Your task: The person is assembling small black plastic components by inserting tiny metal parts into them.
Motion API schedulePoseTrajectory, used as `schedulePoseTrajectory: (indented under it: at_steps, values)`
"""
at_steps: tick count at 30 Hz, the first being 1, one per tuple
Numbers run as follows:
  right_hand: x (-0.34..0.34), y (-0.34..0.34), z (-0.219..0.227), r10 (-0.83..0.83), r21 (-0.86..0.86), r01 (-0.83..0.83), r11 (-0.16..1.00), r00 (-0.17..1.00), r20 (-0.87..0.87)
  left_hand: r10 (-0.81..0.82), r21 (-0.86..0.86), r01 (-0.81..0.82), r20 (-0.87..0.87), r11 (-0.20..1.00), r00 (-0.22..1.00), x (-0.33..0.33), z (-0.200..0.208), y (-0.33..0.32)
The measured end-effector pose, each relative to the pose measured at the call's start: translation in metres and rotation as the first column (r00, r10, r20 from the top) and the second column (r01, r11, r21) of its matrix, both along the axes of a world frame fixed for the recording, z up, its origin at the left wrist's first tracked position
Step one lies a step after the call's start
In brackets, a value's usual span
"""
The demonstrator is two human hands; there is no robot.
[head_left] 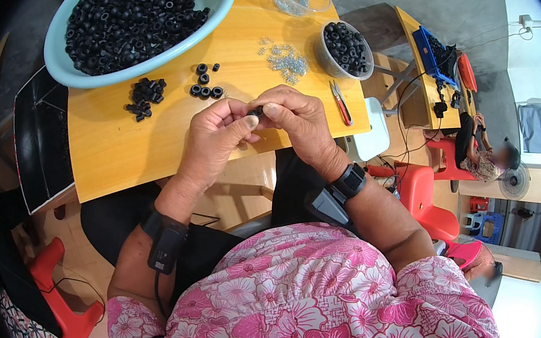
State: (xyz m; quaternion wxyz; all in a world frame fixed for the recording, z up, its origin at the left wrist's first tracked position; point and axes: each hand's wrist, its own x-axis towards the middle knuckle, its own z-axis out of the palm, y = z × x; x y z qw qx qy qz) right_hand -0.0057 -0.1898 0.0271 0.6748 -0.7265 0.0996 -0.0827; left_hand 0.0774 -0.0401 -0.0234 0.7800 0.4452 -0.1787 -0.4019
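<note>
My left hand (216, 133) and my right hand (302, 124) meet above the table's near edge. Their fingertips pinch one small black ring-shaped part (256, 111), mostly covered by the fingers. Just beyond my left hand, several thick black rings (205, 92) stand in a loose group. Farther left lies a heap of small black cylinders (148, 96). Small shiny metal pieces (289, 63) are scattered beyond my right hand. To its right, pliers with red handles (342, 105) lie near the table edge.
A large light-blue basin (220, 13) full of black rings fills the far left of the yellow table (118, 158). At the far right stand a clear tub (323, 56) of black parts and a clear bowl (315, 8) of metal pieces. A red chair (417, 196) and seated people are to the right.
</note>
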Motion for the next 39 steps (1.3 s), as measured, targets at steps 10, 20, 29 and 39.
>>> schedulePoseTrajectory:
  at_steps: [10,20,29,39]
  values:
    - [0.000,-0.011,-0.002,0.109,0.375,-0.055,0.925,0.986,-0.124,0.007,0.005,-0.007,0.036,1.000,0.999,-0.001,0.000,0.000]
    - [0.002,-0.003,0.005,-0.014,-0.123,0.017,0.992,1.000,0.027,-0.014,0.043,0.011,0.066,0.999,0.998,0.000,0.002,0.001]
    - [-0.003,0.017,-0.007,-0.187,-0.064,0.192,0.979,0.980,0.070,0.004,0.002,-0.004,0.012,1.000,1.000,-0.001,0.000,0.001]
    - [-0.004,0.022,-0.008,-0.203,0.041,0.201,0.979,0.975,0.086,0.023,-0.010,-0.023,-0.016,1.000,1.000,-0.002,0.000,0.001]
